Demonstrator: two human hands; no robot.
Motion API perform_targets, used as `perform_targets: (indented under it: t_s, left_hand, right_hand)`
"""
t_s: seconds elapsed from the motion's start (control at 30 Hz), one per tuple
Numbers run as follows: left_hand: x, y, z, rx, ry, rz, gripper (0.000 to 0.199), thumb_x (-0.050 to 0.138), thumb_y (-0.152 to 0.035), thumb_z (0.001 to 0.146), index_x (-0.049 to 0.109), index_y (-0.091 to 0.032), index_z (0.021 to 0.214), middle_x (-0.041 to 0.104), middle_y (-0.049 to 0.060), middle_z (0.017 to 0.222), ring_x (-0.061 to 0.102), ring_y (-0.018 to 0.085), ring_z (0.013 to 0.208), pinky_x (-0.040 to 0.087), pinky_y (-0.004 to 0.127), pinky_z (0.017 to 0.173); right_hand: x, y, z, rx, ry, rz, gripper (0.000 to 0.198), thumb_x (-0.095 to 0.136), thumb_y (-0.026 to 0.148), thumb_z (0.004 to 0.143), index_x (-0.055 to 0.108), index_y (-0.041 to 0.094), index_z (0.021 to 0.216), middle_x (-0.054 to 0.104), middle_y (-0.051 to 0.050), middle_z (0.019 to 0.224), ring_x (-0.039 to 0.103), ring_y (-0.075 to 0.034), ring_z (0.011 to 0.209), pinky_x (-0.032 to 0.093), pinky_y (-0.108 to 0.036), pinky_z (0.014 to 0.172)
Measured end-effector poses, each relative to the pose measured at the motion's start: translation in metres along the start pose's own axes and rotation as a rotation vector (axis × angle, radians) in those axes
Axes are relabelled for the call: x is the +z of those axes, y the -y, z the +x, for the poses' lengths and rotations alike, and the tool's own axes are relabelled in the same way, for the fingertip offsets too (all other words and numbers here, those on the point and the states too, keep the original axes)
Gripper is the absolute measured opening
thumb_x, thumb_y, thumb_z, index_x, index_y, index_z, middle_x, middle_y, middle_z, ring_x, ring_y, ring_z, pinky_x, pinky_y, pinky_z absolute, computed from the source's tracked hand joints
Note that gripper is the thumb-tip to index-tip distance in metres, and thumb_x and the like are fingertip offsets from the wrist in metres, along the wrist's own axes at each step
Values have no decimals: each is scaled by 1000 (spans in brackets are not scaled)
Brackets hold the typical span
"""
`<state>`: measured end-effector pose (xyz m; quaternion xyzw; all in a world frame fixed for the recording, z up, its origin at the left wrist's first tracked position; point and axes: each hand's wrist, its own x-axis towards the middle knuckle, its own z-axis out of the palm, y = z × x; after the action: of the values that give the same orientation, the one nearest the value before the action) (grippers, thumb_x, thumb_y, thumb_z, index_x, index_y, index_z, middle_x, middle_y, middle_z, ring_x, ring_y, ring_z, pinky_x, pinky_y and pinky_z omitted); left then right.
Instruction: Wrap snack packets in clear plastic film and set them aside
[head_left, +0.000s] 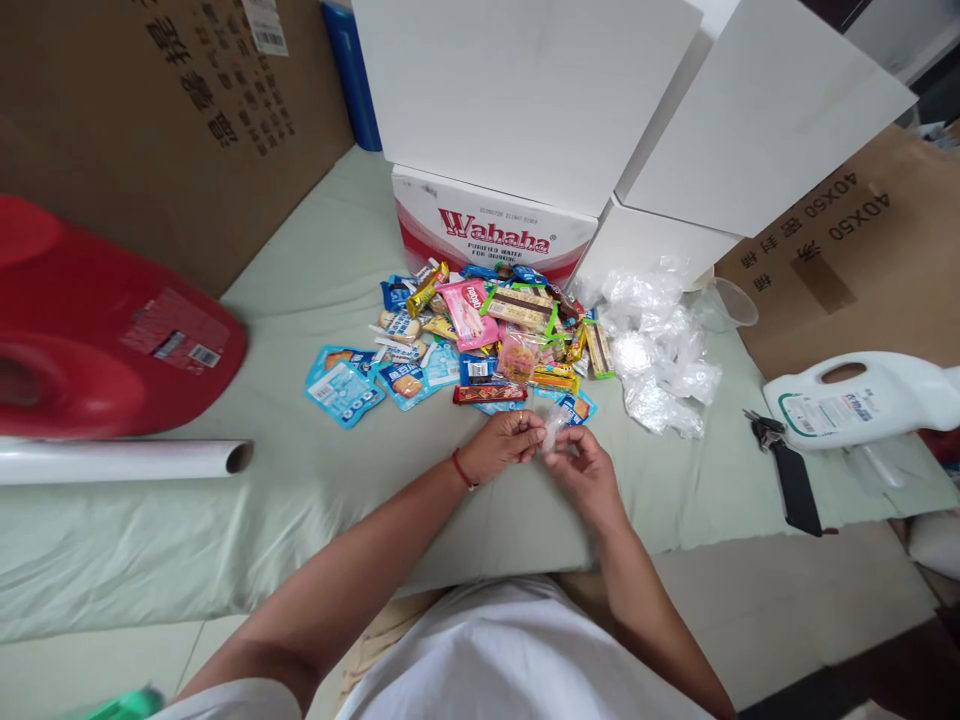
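Between my two hands is a small crumpled clear plastic bag (553,428), just in front of the snack pile. My left hand (504,445), with a red cord on its wrist, pinches the bag's left side. On the other side the fingers of my right hand (589,470) are closed on the same plastic. Beyond them lies a heap of wrapped snacks: a pink packet (469,312), a wafer bar in a clear and green wrapper (521,308), a dark red bar (489,394) and blue biscuit packets (345,388). Crumpled clear plastic bags (652,345) are piled to its right.
A Wahaha carton (491,228) and white boxes (517,90) stand behind the heap. At left are a red jug (97,330) and a white tube (120,460). On the right lie a white bottle (862,400) and a black-handled tool (795,485). Cardboard (847,250) flanks the table.
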<state>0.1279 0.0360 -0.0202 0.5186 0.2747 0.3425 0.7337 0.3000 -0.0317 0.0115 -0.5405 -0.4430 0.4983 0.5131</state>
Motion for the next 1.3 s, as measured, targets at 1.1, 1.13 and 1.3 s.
perform_targets:
  t_s: [1.1, 1.13, 1.3]
  left_hand:
    - [-6, -11, 0, 34, -193, -541, 38, 89, -38, 69, 57, -18, 78, 62, 1, 91, 60, 13, 80, 51, 28, 73]
    - [-8, -12, 0, 37, -213, -547, 39, 88, -38, 69, 56, -19, 78, 61, 0, 88, 59, 13, 79, 51, 28, 73]
    - [-14, -13, 1, 32, -254, -569, 39, 88, -35, 65, 55, -20, 79, 56, -2, 78, 55, 12, 71, 50, 27, 69]
  right_hand:
    - [-20, 11, 14, -197, -128, -513, 13, 80, 34, 83, 77, 29, 95, 65, -2, 88, 48, -16, 70, 42, -31, 70]
    - [-21, 9, 13, -182, -115, -506, 10, 78, 34, 85, 77, 29, 93, 65, -1, 85, 48, -17, 69, 42, -31, 70]
    - [-24, -1, 4, -120, -247, -367, 19, 76, 41, 86, 75, 28, 100, 64, -1, 92, 51, -15, 72, 44, -28, 69]
